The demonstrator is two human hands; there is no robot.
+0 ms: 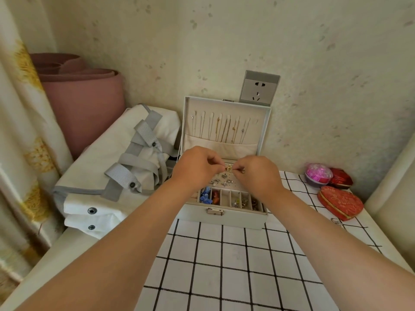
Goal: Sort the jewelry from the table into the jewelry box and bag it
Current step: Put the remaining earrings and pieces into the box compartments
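Pearl piece (229, 168), pinched by left hand (197, 167) and right hand (256, 173) over jewelry box (224, 219); a slip may drop it among the wrong compartments (235, 199) at 6 o'clock.

Pale speckled wall (224, 41) with a grey socket (259, 89) on it, flowery cream curtain (20, 131) down the left, a rolled-up pink mat (85, 104) in the corner, and the desk (74, 250) has a white black-grid cloth (224, 277).

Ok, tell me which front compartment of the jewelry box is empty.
The third compartment from the left shows only bare lining. Blue pieces and red pieces fill the two left of it; metal pieces sit in those to its right.
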